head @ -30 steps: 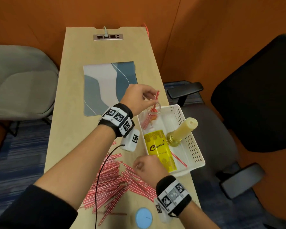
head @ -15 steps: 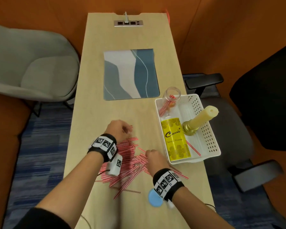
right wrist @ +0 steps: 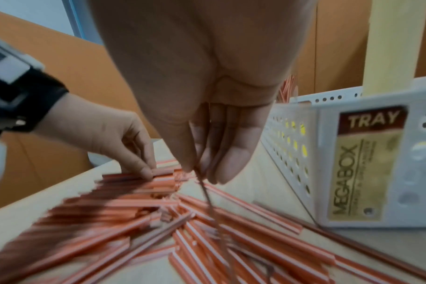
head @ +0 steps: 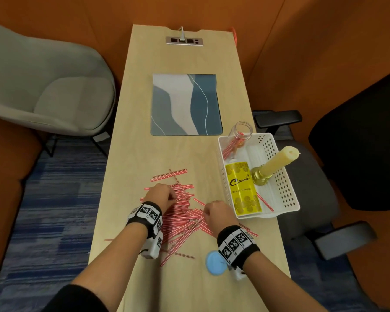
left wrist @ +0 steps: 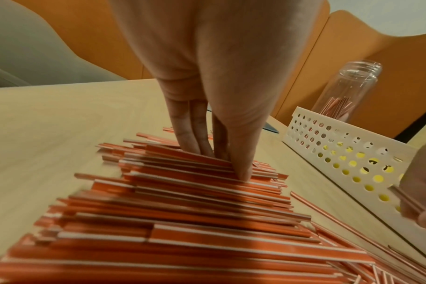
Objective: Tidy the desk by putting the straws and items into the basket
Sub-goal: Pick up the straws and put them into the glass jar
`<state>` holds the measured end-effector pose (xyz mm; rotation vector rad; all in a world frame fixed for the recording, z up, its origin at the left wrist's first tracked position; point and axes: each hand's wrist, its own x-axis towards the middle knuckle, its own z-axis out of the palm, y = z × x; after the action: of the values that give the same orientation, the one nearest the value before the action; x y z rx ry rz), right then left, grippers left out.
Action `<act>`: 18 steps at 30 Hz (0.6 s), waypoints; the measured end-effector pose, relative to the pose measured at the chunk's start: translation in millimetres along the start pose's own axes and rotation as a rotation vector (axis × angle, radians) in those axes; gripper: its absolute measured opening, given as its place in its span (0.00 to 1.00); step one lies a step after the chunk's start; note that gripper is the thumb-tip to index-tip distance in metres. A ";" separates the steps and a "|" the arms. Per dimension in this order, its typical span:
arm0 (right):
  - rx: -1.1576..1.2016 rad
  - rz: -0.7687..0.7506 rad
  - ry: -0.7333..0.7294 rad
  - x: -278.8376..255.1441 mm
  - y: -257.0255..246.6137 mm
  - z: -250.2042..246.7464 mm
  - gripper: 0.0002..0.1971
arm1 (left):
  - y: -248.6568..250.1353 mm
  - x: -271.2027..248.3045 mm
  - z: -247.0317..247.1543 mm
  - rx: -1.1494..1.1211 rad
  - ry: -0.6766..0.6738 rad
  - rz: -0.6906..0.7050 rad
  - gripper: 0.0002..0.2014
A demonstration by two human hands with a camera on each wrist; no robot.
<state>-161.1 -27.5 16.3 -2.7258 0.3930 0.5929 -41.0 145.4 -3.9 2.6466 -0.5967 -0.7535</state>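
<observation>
With a few items placed in the white perforated plastic basket (head: 286, 200), scattered red-and-white striped straws (head: 180, 212) are pinched by the left hand (head: 159, 195) and the right hand (head: 217, 213).

Office booth or meeting pod. Narrow pale wood worktop (head: 144, 154) with a built-in power socket strip (head: 184, 40) at the far end. Orange padded walls (head: 279, 41) close on three sides. Grey shell armchair (head: 43, 86) left, black swivel chair (head: 358, 143) right, blue striped carpet (head: 54, 199).
</observation>
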 end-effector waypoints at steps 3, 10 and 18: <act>0.116 -0.017 0.072 -7.0 1.2 -22.5 0.08 | 0.3 -0.7 -1.0 0.011 0.015 0.017 0.07; 0.571 -0.043 0.415 -7.8 6.4 -136.5 0.04 | -0.6 -3.9 -9.7 -0.048 0.002 0.005 0.08; 0.746 -0.109 0.992 20.4 39.0 -247.0 0.05 | 13.3 4.0 -27.4 -0.235 0.132 0.030 0.07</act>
<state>-69.0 -157.3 210.3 -2.0702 0.5295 -0.8330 -26.6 137.3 22.0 2.4424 -0.4800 -0.5955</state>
